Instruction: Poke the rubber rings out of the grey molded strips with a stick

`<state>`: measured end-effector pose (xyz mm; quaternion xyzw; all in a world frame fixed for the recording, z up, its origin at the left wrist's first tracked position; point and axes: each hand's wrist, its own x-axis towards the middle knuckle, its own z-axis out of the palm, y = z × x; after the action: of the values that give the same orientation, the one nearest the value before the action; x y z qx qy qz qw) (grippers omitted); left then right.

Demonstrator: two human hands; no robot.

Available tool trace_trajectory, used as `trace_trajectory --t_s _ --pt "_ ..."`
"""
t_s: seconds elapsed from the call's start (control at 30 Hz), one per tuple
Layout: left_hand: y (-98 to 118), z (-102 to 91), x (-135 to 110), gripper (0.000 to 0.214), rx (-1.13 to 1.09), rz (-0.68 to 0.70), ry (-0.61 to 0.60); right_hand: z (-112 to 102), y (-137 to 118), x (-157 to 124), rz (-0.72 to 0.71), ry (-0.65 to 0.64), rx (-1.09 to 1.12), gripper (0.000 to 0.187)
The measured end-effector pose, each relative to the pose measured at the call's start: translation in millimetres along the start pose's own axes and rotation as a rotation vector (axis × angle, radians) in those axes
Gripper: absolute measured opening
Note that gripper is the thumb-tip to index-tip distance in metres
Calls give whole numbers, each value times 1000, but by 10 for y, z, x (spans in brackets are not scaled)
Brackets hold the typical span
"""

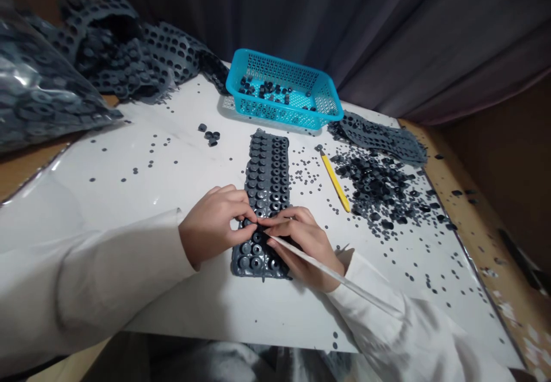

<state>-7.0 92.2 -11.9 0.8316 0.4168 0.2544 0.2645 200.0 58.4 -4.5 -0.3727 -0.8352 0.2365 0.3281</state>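
A dark grey moulded rubber sheet (267,170) with rows of round, ring-shaped parts lies lengthwise in front of me on the white table surface. My left hand (219,218) is over its left edge, thumb and forefinger closed at one of the rings; what is between them is too small to make out. From the right, my right hand (303,241) grips a long, thin white stick-like tool (318,264). Its tip meets the sheet close to my left fingertips. Both hands cover part of the sheet's lower half.
Behind the sheet stands a blue plastic basket (284,112) holding black pieces. A yellow-handled tool (336,182) lies beside a pile of black bits (374,184). Punched rubber sheets (167,49) and a clear bag (47,84) of parts are at far left; another strip (383,138) lies right.
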Motion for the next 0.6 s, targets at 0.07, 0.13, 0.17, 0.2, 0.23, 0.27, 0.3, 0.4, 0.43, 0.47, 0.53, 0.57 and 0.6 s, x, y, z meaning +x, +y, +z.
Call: trace_trajectory --t_s 0.07,0.13,0.17,0.2,0.23,0.27,0.3,0.4,0.43,0.47,0.53,0.57,0.6 --pt "4 -3 0 11 -3 -7 2 5 17 -7 -41 -1 -45 7" --pt "10 -8 1 11 0 -9 2 10 31 -11 -88 0 -88 7" --pt "12 -11 1 11 3 -8 2 12 36 -10 -113 0 -109 8" --pt "15 -13 1 11 6 -6 0 14 39 -8 -135 0 -131 9" --pt "16 -15 2 12 10 -4 -4 15 42 -5 -154 -2 -153 9" --pt "18 -16 2 12 12 -4 -5 16 44 -2 -168 -4 -175 10" --pt "18 -16 2 12 12 -4 -6 18 46 1 -178 -6 -195 11" --pt "15 -8 2 12 10 -10 -6 27 58 3 -201 -1 -235 12" --pt "12 -4 1 12 10 -9 -3 33 62 2 -205 2 -242 11" --pt "9 -1 0 12 9 -8 -1 38 65 0 -207 3 -248 11" --pt "5 4 -2 12 6 -5 3 45 62 -4 -210 0 -254 11" --pt "6 3 -4 11 1 -3 5 43 56 -4 -207 -4 -248 11" --pt "9 0 -6 11 -2 2 6 36 46 -1 -198 0 -224 10"
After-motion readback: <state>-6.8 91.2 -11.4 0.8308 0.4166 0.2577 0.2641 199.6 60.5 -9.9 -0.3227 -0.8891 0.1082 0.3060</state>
